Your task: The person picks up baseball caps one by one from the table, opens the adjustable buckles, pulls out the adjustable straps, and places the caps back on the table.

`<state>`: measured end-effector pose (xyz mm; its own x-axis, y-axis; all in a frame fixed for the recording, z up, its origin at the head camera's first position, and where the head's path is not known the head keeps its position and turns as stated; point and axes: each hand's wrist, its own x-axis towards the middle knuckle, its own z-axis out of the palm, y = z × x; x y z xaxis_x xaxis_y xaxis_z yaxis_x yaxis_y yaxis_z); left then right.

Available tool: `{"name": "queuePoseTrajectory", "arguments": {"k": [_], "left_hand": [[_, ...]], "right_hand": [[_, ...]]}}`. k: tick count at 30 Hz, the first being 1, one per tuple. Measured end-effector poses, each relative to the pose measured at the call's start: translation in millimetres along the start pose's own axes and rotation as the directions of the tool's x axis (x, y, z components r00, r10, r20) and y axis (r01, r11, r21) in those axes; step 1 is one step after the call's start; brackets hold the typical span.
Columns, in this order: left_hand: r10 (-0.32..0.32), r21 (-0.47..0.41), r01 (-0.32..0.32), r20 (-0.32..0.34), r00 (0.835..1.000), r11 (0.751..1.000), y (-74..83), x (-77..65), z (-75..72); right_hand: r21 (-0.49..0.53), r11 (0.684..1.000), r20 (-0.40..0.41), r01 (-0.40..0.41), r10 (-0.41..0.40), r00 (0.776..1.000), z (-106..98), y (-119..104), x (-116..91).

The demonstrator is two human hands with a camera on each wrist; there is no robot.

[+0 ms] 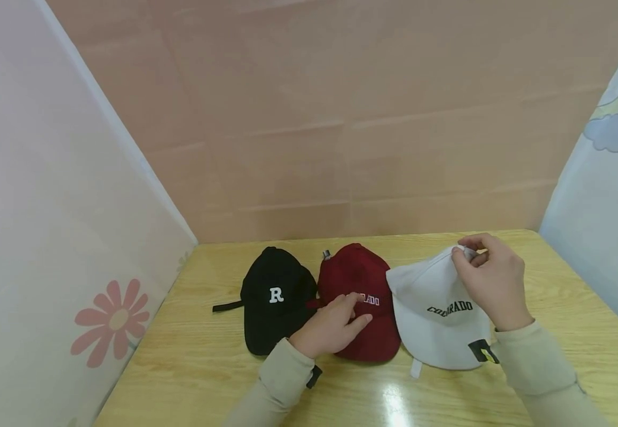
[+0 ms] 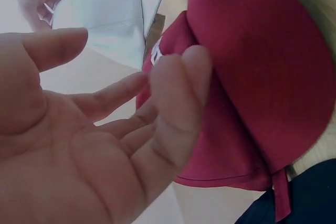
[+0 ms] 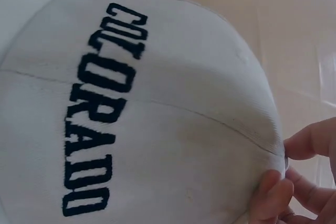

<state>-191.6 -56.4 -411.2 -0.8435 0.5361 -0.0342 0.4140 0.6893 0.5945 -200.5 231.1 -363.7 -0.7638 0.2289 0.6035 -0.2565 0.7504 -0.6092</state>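
A white baseball cap [image 1: 429, 287] with dark COLORADO lettering is at the right of the row, its crown held up and its brim toward me. My right hand [image 1: 493, 279] pinches the top of that crown; in the right wrist view the thumb and fingers [image 3: 275, 195] grip the fabric. To its left lies a dark red baseball cap [image 1: 354, 270] with white lettering. Over the red cap's front is my left hand [image 1: 330, 326], fingers loosely extended and covering part of the lettering. The left wrist view shows its thumb and fingers [image 2: 176, 95] apart, with nothing gripped.
A black baseball cap [image 1: 277, 323] with a white R lies left of the red one, its strap [image 1: 228, 306] sticking out. All three caps stand side by side on a wooden table [image 1: 191, 356]. A tan backdrop [image 1: 341, 148] rises behind, with pale panels at both sides.
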Motion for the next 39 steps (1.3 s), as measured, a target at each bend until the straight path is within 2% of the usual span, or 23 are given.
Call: {"name": "queuePoseTrajectory", "arguments": {"k": [9, 18, 22, 27, 32, 34, 36, 39], "left_hand": [[-0.042, 0.068, 0.037, 0.066, 0.997, 0.997, -3.3, -1.7, 7.3], [-0.022, 0.077, 0.017, 0.058, 0.998, 0.997, -4.3, -2.9, 11.3], [-0.029, 0.073, 0.024, 0.056, 0.998, 0.997, -2.9, -3.6, 12.1], [-0.040, 0.080, 0.036, 0.053, 0.998, 0.996, -0.1, -4.5, 13.3], [-0.045, 0.094, 0.040, 0.046, 0.998, 0.995, 1.7, -6.0, 13.8], [-0.051, 0.105, 0.047, 0.034, 0.998, 0.993, 1.0, -8.3, 13.7], [-0.052, 0.127, 0.052, -0.004, 0.999, 0.991, -0.5, -12.1, 12.1], [-0.052, 0.158, 0.072, -0.128, 0.990, 0.985, -6.6, -19.9, 8.1]], "right_hand": [[-0.070, 0.994, 0.073, -0.080, 0.085, 0.994, 0.6, 26.6, 10.8], [-0.081, 0.989, 0.126, -0.126, 0.136, 0.983, 11.3, 46.2, 15.0], [-0.095, 0.985, 0.194, -0.143, 0.159, 0.968, 15.2, 50.7, 13.5], [-0.128, 0.985, 0.291, -0.117, 0.150, 0.945, 20.4, 56.3, 7.7], [-0.144, 0.987, 0.335, -0.071, 0.116, 0.935, 23.4, 57.9, 3.7], [-0.143, 0.988, 0.338, -0.052, 0.099, 0.936, 23.1, 57.8, 1.8], [-0.141, 0.990, 0.334, -0.030, 0.076, 0.939, 21.8, 58.0, -1.6], [-0.137, 0.990, 0.304, 0.030, 0.013, 0.953, 17.9, 59.9, -8.1]]}}
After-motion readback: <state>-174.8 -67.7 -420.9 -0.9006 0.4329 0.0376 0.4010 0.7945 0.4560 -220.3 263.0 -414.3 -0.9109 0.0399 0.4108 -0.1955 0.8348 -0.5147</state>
